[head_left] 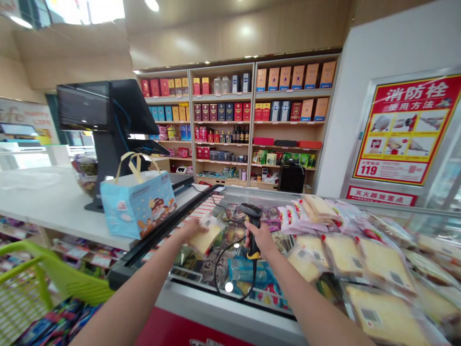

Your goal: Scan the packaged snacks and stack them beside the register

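My right hand [262, 236] is closed around the handle of a black and yellow barcode scanner [253, 216], held upright above the glass-topped freezer. From the scanner a black cable [216, 269] loops down over the glass. To the left, my left hand [192, 231] grips a packaged sandwich [209, 234] by its side, its clear wrapper showing pale bread. The sandwich and the scanner are a short distance apart. More wrapped sandwiches [385, 259] lie in a pile on the right, close to my right forearm.
A blue paper bag [140, 202] stands on the white counter [65, 206] beside a black register screen [84, 105]. At lower left is a green shopping basket [72, 274]. The freezer [230, 305] spans the front. Shelves of boxes [223, 113] line the back wall.
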`<state>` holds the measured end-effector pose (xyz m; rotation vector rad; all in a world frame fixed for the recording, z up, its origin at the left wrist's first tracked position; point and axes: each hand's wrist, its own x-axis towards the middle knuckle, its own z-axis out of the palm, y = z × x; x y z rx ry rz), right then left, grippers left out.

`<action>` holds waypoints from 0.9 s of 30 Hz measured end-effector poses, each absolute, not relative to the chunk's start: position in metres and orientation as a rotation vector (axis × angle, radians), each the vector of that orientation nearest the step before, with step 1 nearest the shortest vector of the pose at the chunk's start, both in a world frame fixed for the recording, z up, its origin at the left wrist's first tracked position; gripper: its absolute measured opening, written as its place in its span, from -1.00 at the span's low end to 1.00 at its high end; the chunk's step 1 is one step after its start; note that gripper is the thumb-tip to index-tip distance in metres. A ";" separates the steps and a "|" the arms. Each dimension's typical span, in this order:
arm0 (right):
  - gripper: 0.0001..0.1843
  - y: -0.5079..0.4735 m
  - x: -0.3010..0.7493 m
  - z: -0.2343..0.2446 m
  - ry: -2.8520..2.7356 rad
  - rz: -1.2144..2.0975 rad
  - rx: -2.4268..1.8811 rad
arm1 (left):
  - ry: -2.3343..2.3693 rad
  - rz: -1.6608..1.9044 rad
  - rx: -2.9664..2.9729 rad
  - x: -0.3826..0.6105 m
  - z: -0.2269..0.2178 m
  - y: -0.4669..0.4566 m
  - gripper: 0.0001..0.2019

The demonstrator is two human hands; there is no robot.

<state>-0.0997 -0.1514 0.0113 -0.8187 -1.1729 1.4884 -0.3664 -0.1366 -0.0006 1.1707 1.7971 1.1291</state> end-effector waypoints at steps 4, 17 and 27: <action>-0.56 -0.149 -0.107 0.003 -1.167 1.525 -0.783 | 1.378 1.693 0.885 -0.315 0.001 -0.103 -0.69; -0.56 -0.158 -0.099 -0.001 -1.157 1.631 -0.839 | 0.853 1.960 0.442 -0.216 -0.047 -0.054 -0.73; -0.56 -0.152 -0.097 -0.011 -1.228 1.642 -0.855 | 0.873 1.977 0.513 -0.216 -0.048 -0.050 -0.69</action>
